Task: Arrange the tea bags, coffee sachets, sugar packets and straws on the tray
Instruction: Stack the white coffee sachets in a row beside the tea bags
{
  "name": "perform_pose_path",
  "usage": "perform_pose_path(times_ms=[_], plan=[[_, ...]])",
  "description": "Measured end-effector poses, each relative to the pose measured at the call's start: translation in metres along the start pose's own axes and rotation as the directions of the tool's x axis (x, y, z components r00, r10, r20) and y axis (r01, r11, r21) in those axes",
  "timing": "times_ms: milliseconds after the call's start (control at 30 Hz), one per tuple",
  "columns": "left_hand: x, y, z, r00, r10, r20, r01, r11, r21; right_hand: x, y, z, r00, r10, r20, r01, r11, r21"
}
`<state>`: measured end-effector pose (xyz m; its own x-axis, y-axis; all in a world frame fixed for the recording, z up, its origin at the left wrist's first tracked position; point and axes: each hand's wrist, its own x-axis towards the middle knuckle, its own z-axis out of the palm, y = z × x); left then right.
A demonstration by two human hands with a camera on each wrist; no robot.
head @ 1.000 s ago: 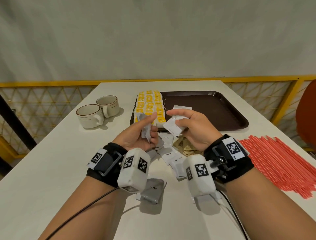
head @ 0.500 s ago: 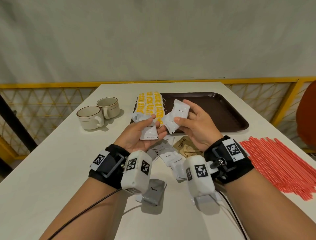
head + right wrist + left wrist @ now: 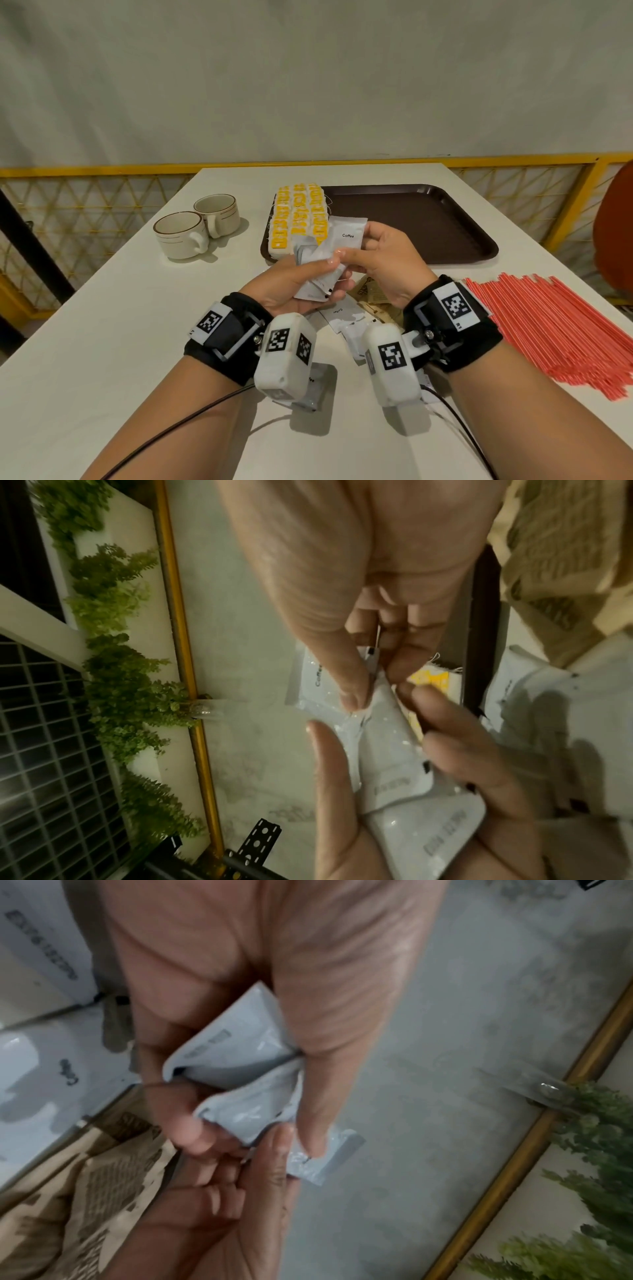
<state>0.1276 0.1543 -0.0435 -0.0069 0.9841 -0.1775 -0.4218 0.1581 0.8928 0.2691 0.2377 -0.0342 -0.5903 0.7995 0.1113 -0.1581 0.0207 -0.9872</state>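
My left hand (image 3: 301,279) grips a small stack of white coffee sachets (image 3: 317,274) above the table, in front of the tray. My right hand (image 3: 376,260) pinches another white sachet marked Coffee (image 3: 346,233) and holds it against that stack; the two hands touch. The left wrist view shows the sachets (image 3: 236,1053) between thumb and fingers. In the right wrist view the sachets (image 3: 390,748) lie between both hands. The dark brown tray (image 3: 421,222) holds rows of yellow tea bags (image 3: 298,216) at its left end. More white sachets (image 3: 342,315) and brown sugar packets (image 3: 371,294) lie under my hands. Red straws (image 3: 555,325) are spread at the right.
Two beige cups (image 3: 195,229) stand on the white table (image 3: 102,325) left of the tray. A grey sachet (image 3: 317,394) lies near my left wrist. A yellow railing (image 3: 102,169) runs behind the table. An orange chair back (image 3: 616,233) shows at the right edge.
The hands have come together: my right hand has brought its Coffee sachet against the sachets in my left hand, which has turned a little palm-up.
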Motion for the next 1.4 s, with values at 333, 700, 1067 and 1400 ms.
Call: perform_pose_path(times_ms=[333, 700, 1067, 1400], plan=[[0.001, 0.004, -0.004, 0.994, 0.101, -0.045, -0.106, 0.983, -0.147, 0.003, -0.009, -0.004, 0.991, 0.112, -0.079, -0.098, 0.982, 0.162], [0.005, 0.008, 0.002, 0.967, 0.224, -0.124, -0.253, 0.908, -0.334, -0.01, -0.004, 0.021, 0.988, 0.118, 0.1, -0.118, 0.993, 0.003], [0.01, 0.011, -0.009, 0.936, 0.22, -0.274, -0.326, 0.834, -0.445, 0.007, -0.038, 0.023, 0.951, -0.12, 0.285, 0.303, 0.536, -0.788], [0.0, 0.005, 0.005, 0.992, 0.069, -0.107, -0.1, 0.943, -0.317, 0.027, -0.031, 0.037, 0.816, 0.064, 0.574, 0.547, 0.234, -0.804]])
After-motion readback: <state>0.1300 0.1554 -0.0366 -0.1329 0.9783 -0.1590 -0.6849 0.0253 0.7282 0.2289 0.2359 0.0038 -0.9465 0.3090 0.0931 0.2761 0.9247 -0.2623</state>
